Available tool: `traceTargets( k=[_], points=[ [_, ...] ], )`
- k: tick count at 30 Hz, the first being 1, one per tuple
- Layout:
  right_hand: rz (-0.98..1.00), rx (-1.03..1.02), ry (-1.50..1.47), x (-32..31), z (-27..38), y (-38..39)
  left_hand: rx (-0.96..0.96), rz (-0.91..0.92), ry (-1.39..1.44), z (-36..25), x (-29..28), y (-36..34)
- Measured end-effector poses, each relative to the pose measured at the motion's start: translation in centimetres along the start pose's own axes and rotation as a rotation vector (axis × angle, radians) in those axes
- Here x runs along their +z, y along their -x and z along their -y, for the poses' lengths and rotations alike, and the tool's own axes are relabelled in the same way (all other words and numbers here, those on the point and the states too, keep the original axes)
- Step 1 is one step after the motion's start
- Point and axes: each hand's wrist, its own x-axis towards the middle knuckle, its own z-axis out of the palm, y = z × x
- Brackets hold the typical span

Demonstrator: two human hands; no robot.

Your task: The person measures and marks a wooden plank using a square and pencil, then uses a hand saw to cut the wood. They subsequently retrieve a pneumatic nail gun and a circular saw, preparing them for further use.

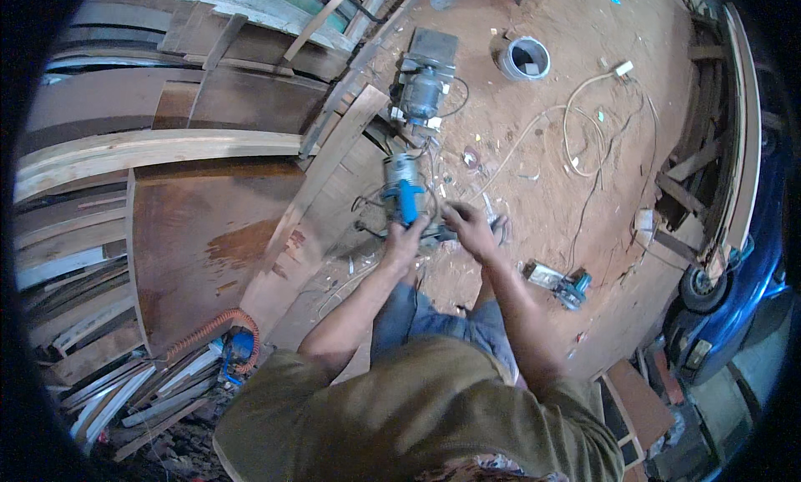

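In front of my legs is a power tool (399,172) with a silver ribbed body and a blue handle part (406,203). My left hand (402,247) is closed at the lower end of the blue part. To its right, my right hand (474,234) has its fingers curled together near a dark, loosely bent cord. What those fingers hold, if anything, is too small to make out. Beyond the tool, a grey motor (420,92) with a flat metal plate sits on the sandy floor.
Stacked boards (167,148) fill the left side. A white bucket (526,58) and a coiled pale cable (576,132) lie ahead. To the right are a small teal power tool (572,289), a wooden frame (697,148) and a blue vehicle (743,290). An orange coiled hose (221,319) lies near left.
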Motion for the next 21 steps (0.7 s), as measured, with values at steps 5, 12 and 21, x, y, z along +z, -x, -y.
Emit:
traceTargets(
  k=[5, 12, 21],
  points=[
    [0.095, 0.436, -0.437, -5.8, 1.4, 1.2, 0.159, 0.142, -0.431, -2.1, 11.6, 7.0],
    [-0.034, 0.449, -0.630, -23.3, 1.5, 9.2, 0.121, 0.556, -0.752, -4.0, 27.1, 12.2],
    [-0.259, 0.209, -0.789, -41.5, 7.2, 20.8, 0.663, 0.991, -1.080, -15.0, 41.4, 17.7]
  ],
)
